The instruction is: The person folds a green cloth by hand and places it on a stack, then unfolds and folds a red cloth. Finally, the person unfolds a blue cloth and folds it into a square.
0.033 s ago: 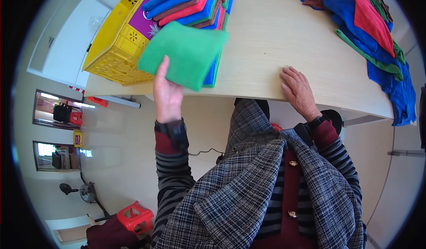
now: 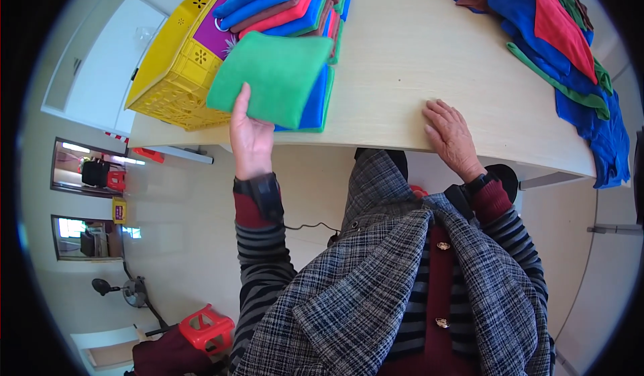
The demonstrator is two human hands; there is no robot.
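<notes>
A folded green cloth [image 2: 272, 77] is pinched at its near edge by my left hand [image 2: 252, 134], thumb on top and the other fingers hidden beneath it. The cloth lies over or just above a low stack with a folded blue cloth [image 2: 314, 111] showing at its right side; whether they touch I cannot tell. Just beyond rises a pile of folded cloths [image 2: 288, 10] in blue, red, brown and green. My right hand [image 2: 451, 134] rests on the table's near edge, fingers lying loosely on the wood and holding nothing.
A yellow plastic crate [image 2: 176, 84] stands left of the stacks on the pale wooden table [image 2: 396, 54]. At the far right, a loose heap of coloured cloths [image 2: 550, 47] hangs over the table edge. A red stool [image 2: 206, 329] stands on the floor at lower left.
The green cloth in my left hand has shifted slightly left, uncovering more of the blue cloth below. My right hand has stayed in place.
</notes>
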